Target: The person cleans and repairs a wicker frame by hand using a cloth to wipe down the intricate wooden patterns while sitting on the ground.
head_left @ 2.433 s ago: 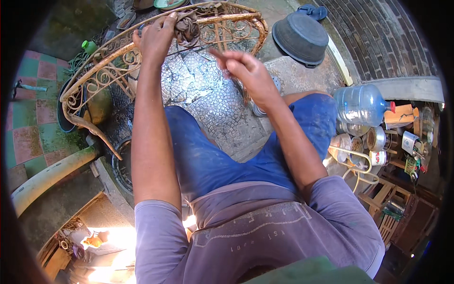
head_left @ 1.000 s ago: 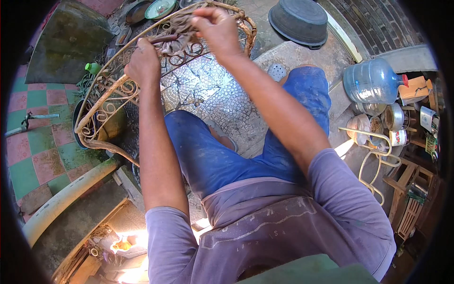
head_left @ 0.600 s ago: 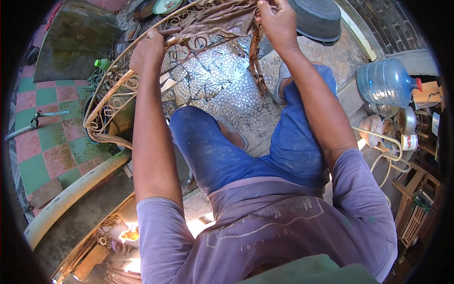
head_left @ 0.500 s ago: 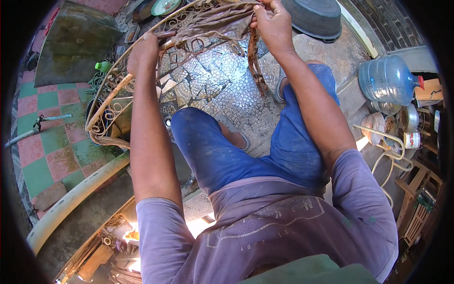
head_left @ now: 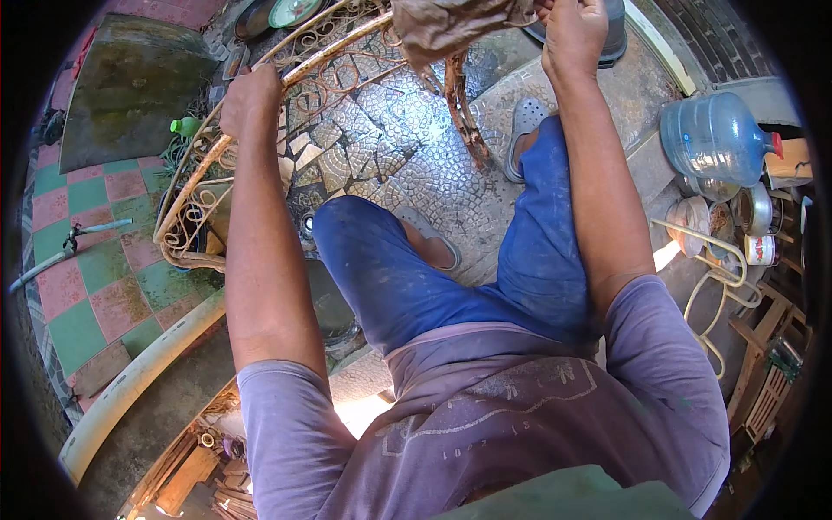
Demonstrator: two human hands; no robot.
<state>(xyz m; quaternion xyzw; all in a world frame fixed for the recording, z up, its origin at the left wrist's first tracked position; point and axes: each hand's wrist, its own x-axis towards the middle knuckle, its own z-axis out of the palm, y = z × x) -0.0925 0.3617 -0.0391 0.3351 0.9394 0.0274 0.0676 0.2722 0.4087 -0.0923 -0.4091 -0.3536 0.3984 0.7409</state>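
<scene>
My left hand (head_left: 253, 102) is closed around the rail of a rusty, cream-painted metal frame (head_left: 334, 48) with curled scrollwork. At the top edge my right hand (head_left: 576, 35) grips one end of a crumpled brown cloth (head_left: 464, 28). The cloth hangs over the right part of the frame and hides some of it; its upper part is cut off by the picture's edge. Below the cloth, a badly rusted leg (head_left: 464, 113) of the frame slants down toward the mosaic floor.
A black tub (head_left: 614, 39) stands behind my right hand. To the right are a blue water jug (head_left: 711, 143), pots and a cream metal rack (head_left: 715, 260). On the left lie a pipe (head_left: 143, 386), a dark board (head_left: 130, 91) and a green bottle (head_left: 185, 126). My feet flank the mosaic paving (head_left: 390, 147).
The cloth has shifted right and up with my right hand and is bunched instead of stretched between both hands. My left hand has left the cloth's end and is on the rail.
</scene>
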